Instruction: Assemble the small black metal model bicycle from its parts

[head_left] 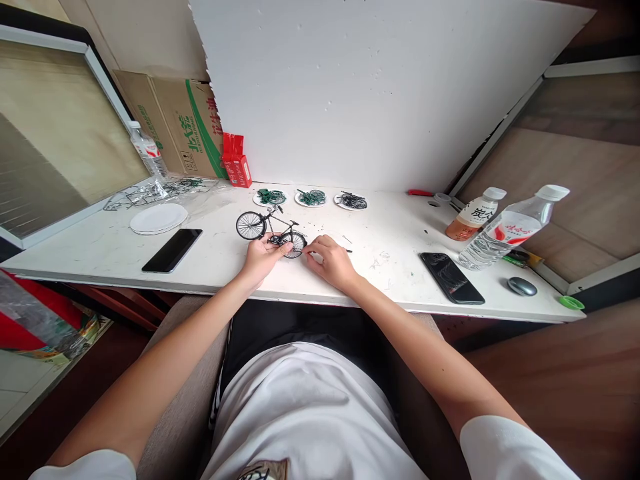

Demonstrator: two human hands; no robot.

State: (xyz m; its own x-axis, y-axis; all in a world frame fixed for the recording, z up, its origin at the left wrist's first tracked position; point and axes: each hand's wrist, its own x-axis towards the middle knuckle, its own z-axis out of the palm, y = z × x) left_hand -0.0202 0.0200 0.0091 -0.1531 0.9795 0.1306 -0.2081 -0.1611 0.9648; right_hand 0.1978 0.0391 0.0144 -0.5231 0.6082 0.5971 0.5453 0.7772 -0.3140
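Note:
A black model bicycle point(273, 227) is held upright just over the white table, its front wheel to the left. My left hand point(264, 259) grips it low down, thumb by the rear wheel and fingers behind the frame. Close to the back of the rear wheel, my right hand point(330, 261) has its thumb and forefinger pinched together; whatever is between them is too small to make out. Beside its knuckles lie thin dark pieces point(349, 251). Farther back, small white plates hold two green heaps of model parts point(311, 197) and a black heap point(353, 200).
White plates point(159, 219) and a phone point(173, 251) lie at left, with a bottle point(147, 153), a carton point(175, 127) and a red box point(237, 163) behind. At right are another phone point(452, 277), an orange-brown drink bottle point(475, 215), a water bottle point(515, 227) and a mouse point(522, 287).

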